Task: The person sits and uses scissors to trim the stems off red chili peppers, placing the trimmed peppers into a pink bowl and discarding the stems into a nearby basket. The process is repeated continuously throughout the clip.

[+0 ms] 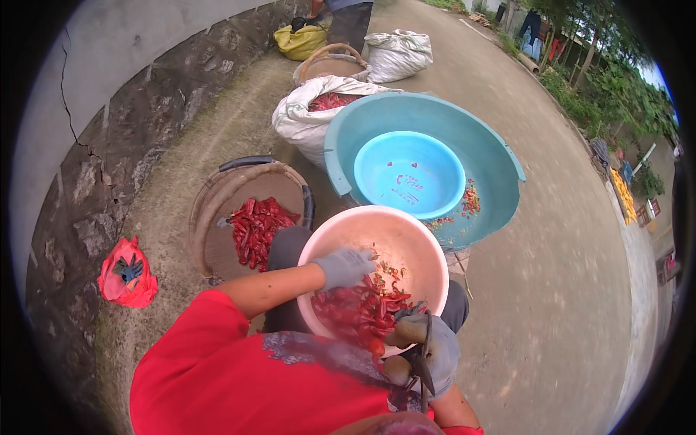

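A pink plastic basin (427,255) rests on my lap, with red chili peppers (359,315) heaped on its near side and cut bits and seeds beyond them. My left hand (345,267), in a grey glove, is over the basin's left part, above the peppers; whether its fingers hold a pepper is unclear. At the basin's near right rim my right hand (435,353), also gloved, is closed around scissors (421,370), which look dark and metal. A light blue basin (409,174) stands inside a larger teal tub (489,157) just beyond, with chili bits on the tub's floor.
On my left are a basket (204,239) of red chilies and a red plastic bag (130,293) with a dark glove. Farther ahead stand an open white sack (299,119) of chilies, another basket (326,68), a tied white sack (399,57), a yellow sack (302,42) and a person (348,24).
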`<state>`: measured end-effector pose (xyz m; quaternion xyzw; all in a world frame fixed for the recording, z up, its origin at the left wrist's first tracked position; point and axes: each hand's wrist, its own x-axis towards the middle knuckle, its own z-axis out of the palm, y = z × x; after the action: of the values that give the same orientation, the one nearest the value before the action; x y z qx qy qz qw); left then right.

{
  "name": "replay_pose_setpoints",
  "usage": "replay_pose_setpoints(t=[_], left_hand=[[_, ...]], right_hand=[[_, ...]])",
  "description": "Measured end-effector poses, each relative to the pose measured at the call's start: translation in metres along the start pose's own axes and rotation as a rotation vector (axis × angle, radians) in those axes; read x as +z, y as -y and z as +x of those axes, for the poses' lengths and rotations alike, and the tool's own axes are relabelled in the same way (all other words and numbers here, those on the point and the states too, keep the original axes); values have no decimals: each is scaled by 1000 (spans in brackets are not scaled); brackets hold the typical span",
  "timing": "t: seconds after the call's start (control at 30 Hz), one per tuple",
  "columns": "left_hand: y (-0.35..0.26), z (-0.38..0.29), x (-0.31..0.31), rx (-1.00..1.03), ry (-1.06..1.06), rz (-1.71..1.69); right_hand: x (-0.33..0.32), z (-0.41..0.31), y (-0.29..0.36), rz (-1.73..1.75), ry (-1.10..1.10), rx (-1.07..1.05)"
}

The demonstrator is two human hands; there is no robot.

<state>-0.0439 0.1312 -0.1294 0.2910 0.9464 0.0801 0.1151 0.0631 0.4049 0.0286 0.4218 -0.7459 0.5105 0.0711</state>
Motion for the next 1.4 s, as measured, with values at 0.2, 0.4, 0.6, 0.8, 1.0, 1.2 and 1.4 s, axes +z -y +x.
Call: replay_pose_setpoints(t=[0.2,0.4,0.6,0.8,1.0,1.2,1.4], left_hand=[[-3,-4,-5,-92,-48,-183],[-30,-22,-39,-47,-129,-422],[-49,-38,-43,99,-200,-467],[-70,-48,-67,105,-256,-600],[-75,-43,-77,121,-345,-618],[-86,-42,-100,-80,-360,-1194],[-109,-45,-116,-203,-228,-1403]], right_hand=[[1,5,4,27,-112,-77],[-2,13,12,-78,-103,-57],[19,12,-40,-490,-121,116],[38,-5,-82,-215,-6,651],[38,1,-70,-54,-97,670],[41,13,-77,42,-268,484],[42,16,-77,122,-421,405]])
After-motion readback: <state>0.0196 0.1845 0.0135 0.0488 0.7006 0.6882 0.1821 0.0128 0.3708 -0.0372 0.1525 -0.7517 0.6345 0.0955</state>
